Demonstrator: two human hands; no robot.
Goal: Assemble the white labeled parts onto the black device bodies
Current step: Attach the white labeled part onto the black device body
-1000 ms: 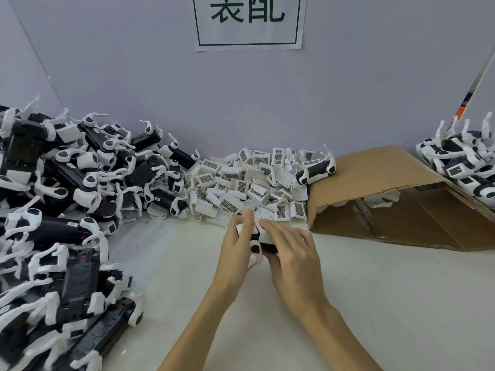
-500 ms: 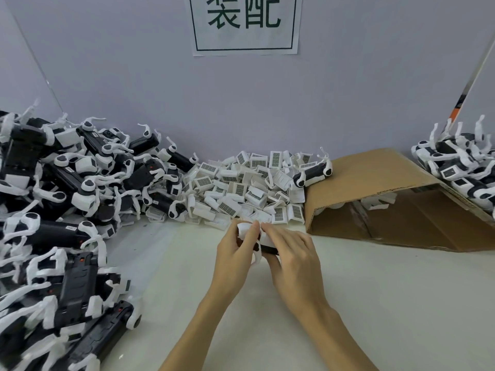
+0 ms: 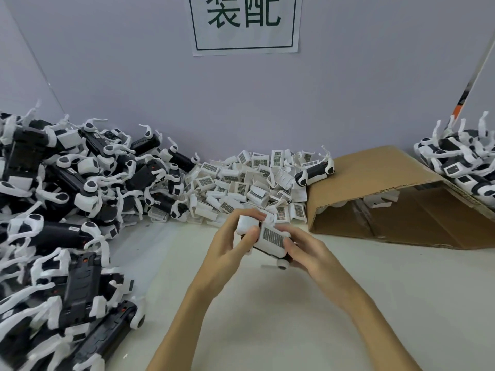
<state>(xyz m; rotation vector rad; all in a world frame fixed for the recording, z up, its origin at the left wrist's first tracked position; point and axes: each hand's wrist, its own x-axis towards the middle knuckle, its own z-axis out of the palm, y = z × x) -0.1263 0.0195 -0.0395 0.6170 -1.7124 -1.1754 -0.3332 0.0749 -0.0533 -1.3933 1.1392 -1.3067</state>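
Black plastic device body (image 3: 281, 257) held mid-air above the pale worktop (image 3: 267, 317), 6 o'clock of the white labeled parts heap (image 3: 249, 183). Left hand (image 3: 230, 242) pinches its white end; right hand (image 3: 305, 253) fingers grip the barcode-labeled white part (image 3: 272, 238), likely seating it.

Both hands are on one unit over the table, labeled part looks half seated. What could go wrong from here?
1. The white labeled part sits tilted on the black device body; pressing now may seat it crooked.
2. The right hand pinches only its lower end and the left hand the white end cap, so the unit could slip.
3. The loose pile of labeled parts lies just behind; a knuckle could scatter it.
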